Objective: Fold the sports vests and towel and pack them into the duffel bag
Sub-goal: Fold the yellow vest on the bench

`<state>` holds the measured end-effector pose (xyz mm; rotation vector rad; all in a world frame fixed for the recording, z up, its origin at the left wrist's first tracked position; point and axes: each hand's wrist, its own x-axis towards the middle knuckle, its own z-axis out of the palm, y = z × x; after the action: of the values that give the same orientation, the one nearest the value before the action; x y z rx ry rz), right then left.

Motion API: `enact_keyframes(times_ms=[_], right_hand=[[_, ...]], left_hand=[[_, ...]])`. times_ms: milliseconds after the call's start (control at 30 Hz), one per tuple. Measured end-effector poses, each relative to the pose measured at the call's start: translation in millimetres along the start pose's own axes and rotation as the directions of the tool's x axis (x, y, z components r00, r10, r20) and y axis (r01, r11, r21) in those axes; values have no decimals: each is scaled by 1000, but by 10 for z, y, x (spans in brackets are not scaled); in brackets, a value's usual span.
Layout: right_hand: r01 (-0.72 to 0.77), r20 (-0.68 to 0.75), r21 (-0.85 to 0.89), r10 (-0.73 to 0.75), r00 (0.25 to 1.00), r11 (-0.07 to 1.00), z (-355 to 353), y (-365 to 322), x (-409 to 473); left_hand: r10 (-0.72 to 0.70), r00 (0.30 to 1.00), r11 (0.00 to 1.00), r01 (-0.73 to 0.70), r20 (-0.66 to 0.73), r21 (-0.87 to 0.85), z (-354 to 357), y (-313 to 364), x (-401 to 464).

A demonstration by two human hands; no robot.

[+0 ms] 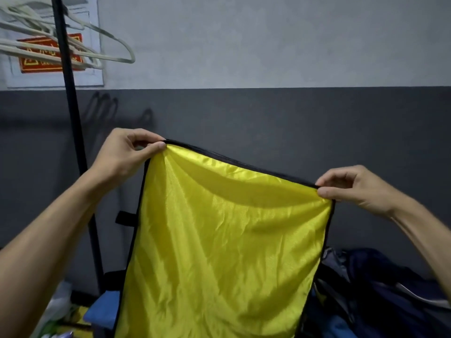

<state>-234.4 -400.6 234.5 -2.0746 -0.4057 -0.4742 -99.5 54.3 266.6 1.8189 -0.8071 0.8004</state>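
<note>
Yellow vest with black trim hangs spread before a wall grey above and darker below; a black rack pole with pale hangers stands far left; a dark duffel bag lies lower right; left hand pinches its top left corner, right hand its top right.

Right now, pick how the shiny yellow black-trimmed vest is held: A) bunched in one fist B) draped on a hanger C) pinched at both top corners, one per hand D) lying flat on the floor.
C: the left hand and right hand each pinch a top corner of the shiny yellow black-trimmed vest, which hangs down.
</note>
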Motion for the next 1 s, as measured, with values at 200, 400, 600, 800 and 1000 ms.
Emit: enact_keyframes(times_ms=[200, 400, 600, 800, 1000], right_hand=[[-72, 49, 149, 65, 997, 986, 38, 53, 0], [-1, -79, 288, 24, 997, 958, 101, 29, 61], [3, -143, 239, 33, 989, 971, -52, 86, 46], [-32, -162, 112, 50, 986, 993, -118, 84, -8], [-80, -88, -208, 62, 994, 975, -165, -76, 2]], left_hand=[[-55, 998, 997, 56, 18, -62, 40, -68, -30], [-87, 995, 992, 91, 49, -85, 20, -80, -45], [-216, 937, 874, 311, 274, -374, -70, -12, -50], [-213, 939, 920, 286, 270, -269, -118, 81, -80], [-125, 898, 916, -58, 422, 396, -100, 184, 4]])
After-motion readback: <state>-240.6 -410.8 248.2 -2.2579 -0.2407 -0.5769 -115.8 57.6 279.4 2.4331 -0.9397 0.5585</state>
